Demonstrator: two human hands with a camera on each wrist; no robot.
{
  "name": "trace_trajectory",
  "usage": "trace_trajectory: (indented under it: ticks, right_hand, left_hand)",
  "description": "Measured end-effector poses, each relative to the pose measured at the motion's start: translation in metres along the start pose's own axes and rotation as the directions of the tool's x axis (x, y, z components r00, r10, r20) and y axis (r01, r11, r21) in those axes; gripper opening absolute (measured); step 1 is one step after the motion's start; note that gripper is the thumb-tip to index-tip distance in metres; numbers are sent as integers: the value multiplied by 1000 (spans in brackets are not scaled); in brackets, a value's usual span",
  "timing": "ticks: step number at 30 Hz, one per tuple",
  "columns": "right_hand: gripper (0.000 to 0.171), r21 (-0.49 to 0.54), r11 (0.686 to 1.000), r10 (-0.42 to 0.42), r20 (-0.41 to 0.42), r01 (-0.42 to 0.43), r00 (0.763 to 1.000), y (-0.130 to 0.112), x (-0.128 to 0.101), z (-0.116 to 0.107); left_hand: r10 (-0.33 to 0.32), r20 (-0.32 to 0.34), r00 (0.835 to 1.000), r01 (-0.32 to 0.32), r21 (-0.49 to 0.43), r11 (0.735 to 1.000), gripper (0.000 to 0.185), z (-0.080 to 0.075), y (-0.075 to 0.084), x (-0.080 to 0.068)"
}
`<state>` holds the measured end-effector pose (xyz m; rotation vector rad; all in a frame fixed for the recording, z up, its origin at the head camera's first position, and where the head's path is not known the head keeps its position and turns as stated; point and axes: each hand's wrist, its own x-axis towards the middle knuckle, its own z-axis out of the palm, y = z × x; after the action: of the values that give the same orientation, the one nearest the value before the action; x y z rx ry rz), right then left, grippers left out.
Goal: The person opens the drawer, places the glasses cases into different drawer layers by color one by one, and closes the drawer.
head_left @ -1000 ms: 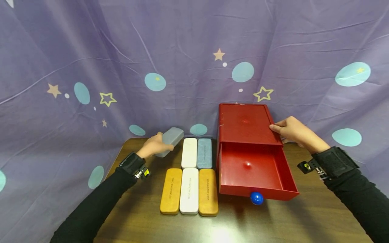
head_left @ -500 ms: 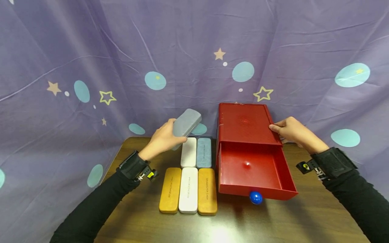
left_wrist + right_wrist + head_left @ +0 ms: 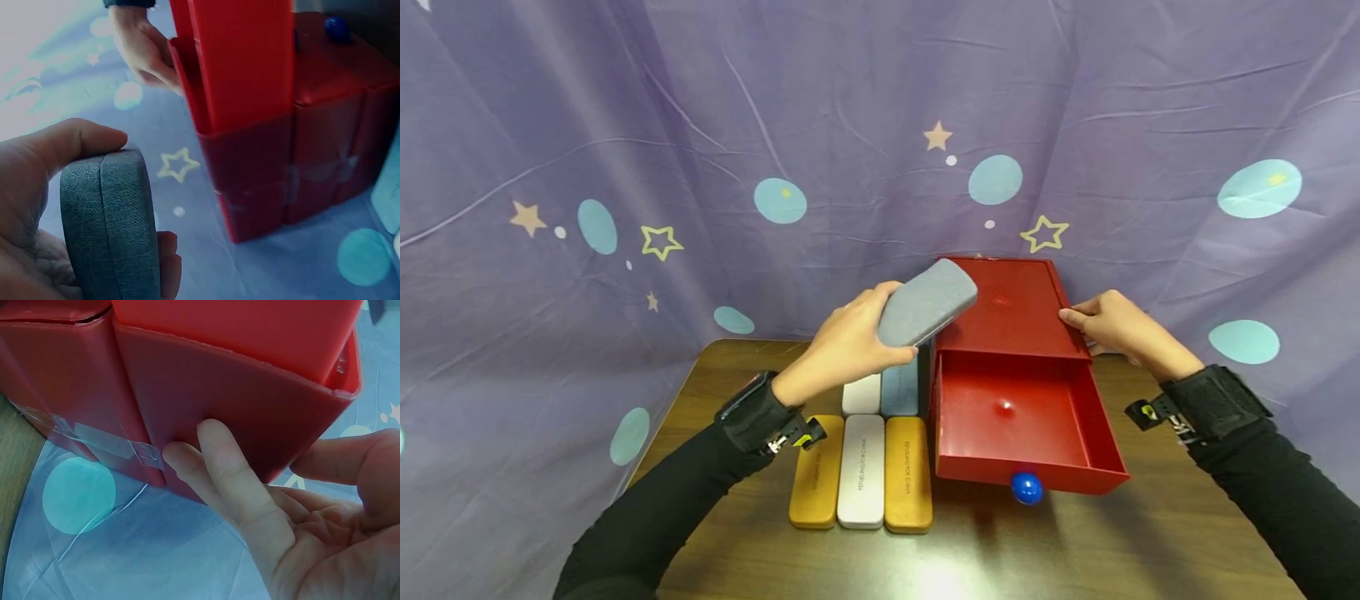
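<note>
Grey case gripped in our left hand, raised beside red box; our right hand flat, fingers straight, against box side.

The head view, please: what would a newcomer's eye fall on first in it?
First the red box at the table's right, its drawer pulled open and empty, a blue knob on its front. Next the grey case that the left hand holds in the air beside the box, while the right hand steadies the box's far side. Five more cases lie in rows left of the drawer.
</note>
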<state>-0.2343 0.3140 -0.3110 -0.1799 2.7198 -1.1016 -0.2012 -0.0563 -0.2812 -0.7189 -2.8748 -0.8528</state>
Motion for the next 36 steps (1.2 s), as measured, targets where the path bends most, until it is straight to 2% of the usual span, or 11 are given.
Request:
trace_trajectory:
  ticks: [10,16,21,31,36]
  right_hand:
    - [48,2,1000,-6,-5,6,1000,0,-1,0]
    - [48,5,1000,0,-4,0,1000,1,-2,0]
    - [50,-3,1000,8,-3,-8,1000,-1,-2,0]
    - [50,-9,1000,5,-1,-5,1000,-2,-4,-1]
    - [49,5,1000,12,2,-12,1000,-2,-4,0]
  left_hand:
    - [83,107,991,-87,31,996,79,3,37,5]
    - [110,212,971,-127,65,990,76,12,56,9]
    - [86,289,953,-133,148,980,76,20,72,10]
    - [85,361,929,-185,255,949,74,30,86,17]
    - [86,408,909,-210,270,940,72,31,89,22]
